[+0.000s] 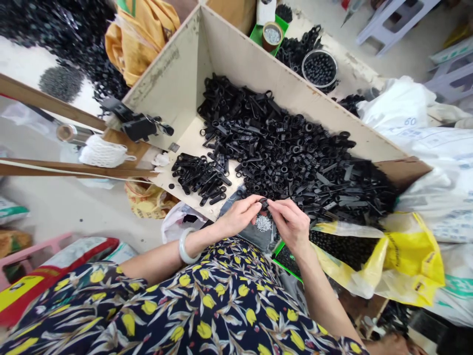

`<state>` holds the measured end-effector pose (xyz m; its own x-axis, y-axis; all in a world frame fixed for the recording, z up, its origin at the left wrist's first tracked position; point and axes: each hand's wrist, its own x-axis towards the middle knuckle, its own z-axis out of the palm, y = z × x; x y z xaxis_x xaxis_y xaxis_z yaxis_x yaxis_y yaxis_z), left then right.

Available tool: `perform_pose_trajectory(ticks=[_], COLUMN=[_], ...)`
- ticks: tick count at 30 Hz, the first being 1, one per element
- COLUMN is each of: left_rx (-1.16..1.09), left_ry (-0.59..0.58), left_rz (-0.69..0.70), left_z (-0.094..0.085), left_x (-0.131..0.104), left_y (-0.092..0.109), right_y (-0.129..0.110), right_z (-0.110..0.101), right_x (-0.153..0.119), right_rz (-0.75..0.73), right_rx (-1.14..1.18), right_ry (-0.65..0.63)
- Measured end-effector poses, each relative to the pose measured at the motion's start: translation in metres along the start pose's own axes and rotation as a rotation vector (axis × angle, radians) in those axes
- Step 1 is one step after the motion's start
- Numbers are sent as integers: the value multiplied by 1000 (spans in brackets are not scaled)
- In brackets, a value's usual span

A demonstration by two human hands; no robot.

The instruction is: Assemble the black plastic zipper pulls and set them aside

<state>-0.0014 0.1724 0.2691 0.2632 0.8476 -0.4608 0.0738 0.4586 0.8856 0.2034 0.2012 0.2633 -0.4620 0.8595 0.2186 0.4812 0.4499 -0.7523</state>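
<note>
Both hands meet in front of the body, fingertips close together at a small black ring-shaped part (263,202). My left hand (242,214) pinches this part from the left. From the right, my right hand (291,222) has its thumb and fingers pressed together at the part's edge; whether it grips the same part or something tiny is too small to tell. Just below the fingertips lies a little heap of silvery pins (263,224) on a dark sheet. Beyond the hands spreads a large pile of black plastic parts (288,153), with a smaller group of black parts (199,177) to its left.
Wooden walls (258,59) enclose the pile at the back and left. A yellow bag (414,261) and a green-edged tray (286,259) are at the right. Behind the wall stand a bowl of black balls (320,69) and a small cup (272,35). White sacks (436,172) crowd the right side.
</note>
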Motion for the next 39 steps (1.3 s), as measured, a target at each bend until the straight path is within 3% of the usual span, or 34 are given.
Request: perform_pose_trajectory(ticks=[8, 16, 22, 28, 39], left_rx=[244, 302, 300, 225, 224], left_ry=[91, 95, 140, 40, 41], left_rz=[91, 230, 210, 223, 265], left_z=[8, 11, 11, 4, 5], left_x=[-11, -17, -25, -30, -31], left_y=[10, -1, -14, -12, -21], right_y=[-11, -18, -21, -24, -37], right_z=[-11, -12, -9, 0, 23], right_x=[1, -4, -3, -7, -23], right_rz=[-40, 126, 231, 378, 365], right_rx=[0, 61, 135, 325, 217], right_ry=[-10, -57, -142, -175, 1])
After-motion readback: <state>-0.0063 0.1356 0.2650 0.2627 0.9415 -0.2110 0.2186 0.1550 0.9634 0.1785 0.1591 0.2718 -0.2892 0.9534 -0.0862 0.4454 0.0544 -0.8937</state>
